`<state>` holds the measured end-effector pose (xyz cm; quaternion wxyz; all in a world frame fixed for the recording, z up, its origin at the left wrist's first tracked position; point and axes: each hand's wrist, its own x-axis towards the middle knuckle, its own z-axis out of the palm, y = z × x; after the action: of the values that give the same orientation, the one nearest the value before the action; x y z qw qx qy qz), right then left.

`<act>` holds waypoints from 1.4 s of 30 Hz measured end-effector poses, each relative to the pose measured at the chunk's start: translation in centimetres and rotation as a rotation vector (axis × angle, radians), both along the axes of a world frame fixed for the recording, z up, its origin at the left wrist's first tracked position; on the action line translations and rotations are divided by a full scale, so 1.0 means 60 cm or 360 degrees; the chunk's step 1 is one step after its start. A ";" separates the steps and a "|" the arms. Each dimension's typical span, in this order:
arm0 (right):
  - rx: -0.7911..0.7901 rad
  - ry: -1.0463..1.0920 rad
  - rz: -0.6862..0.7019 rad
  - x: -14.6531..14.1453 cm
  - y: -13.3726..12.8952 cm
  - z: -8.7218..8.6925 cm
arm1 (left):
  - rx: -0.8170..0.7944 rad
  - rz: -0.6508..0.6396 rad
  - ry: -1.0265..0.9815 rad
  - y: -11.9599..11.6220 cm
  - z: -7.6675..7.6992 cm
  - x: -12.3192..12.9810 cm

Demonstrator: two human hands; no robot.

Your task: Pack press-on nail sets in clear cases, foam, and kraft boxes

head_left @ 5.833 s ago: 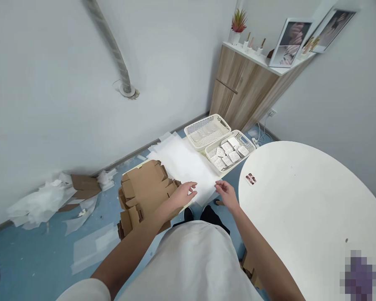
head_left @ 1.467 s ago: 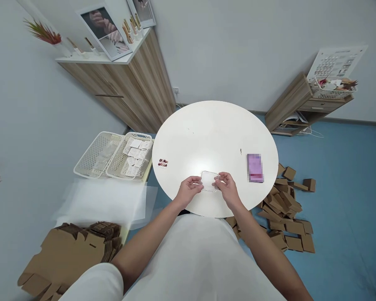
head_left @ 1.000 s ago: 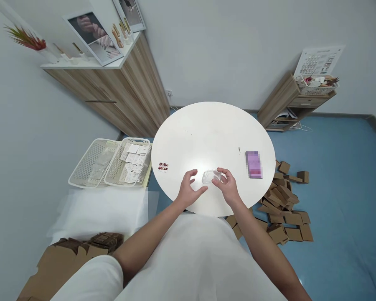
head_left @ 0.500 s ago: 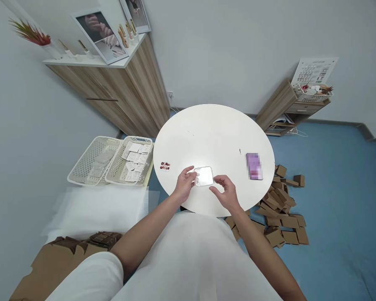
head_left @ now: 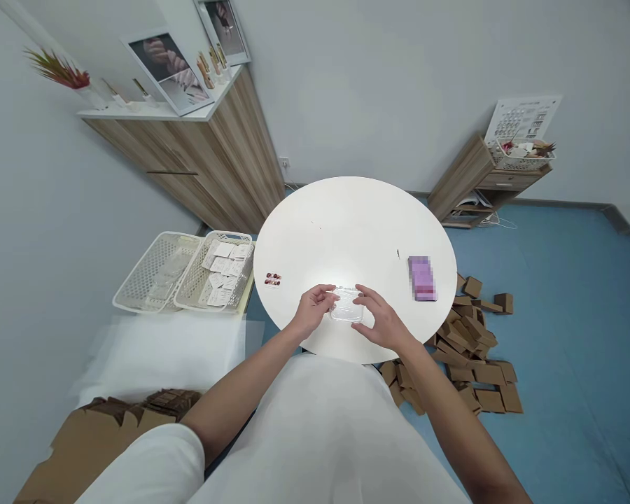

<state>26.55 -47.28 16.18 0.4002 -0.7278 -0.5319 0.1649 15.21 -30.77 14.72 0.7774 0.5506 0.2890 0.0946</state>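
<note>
A clear, shallow plastic case (head_left: 346, 308) with rounded corners is between my hands at the near side of the round white table (head_left: 346, 217). My left hand (head_left: 315, 308) pinches its left edge between thumb and fingers. My right hand (head_left: 381, 318) is open, its fingers and thumb spread around the right side, the fingertips over or touching the edge; exact contact cannot be told. A small set of dark red and pink press-on nails (head_left: 273, 279) lies on the table to the left. Toward the right lies a purple, blurred-out packet (head_left: 423, 278).
Left of the table stand two white baskets, one holding white cards (head_left: 223, 269), the other clear plastic cases (head_left: 171, 273). Brown cardboard boxes (head_left: 472, 350) are heaped on the floor at right. A small dark item (head_left: 397, 254) lies near the packet.
The plastic case has shifted slightly right and toward me, and its bright glare is gone. My right hand has moved in over its right edge; my left fingers have closed more on the left edge.
</note>
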 end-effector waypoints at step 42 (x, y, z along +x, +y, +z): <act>-0.0205 0.1167 -0.0024 0.103 -0.045 -0.017 | 0.0197 -0.0406 0.0058 -0.061 -0.032 0.009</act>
<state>32.73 -49.95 15.15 0.5186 -0.6480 -0.3365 0.4449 15.76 -34.44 12.81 0.7423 0.6315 0.2243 0.0026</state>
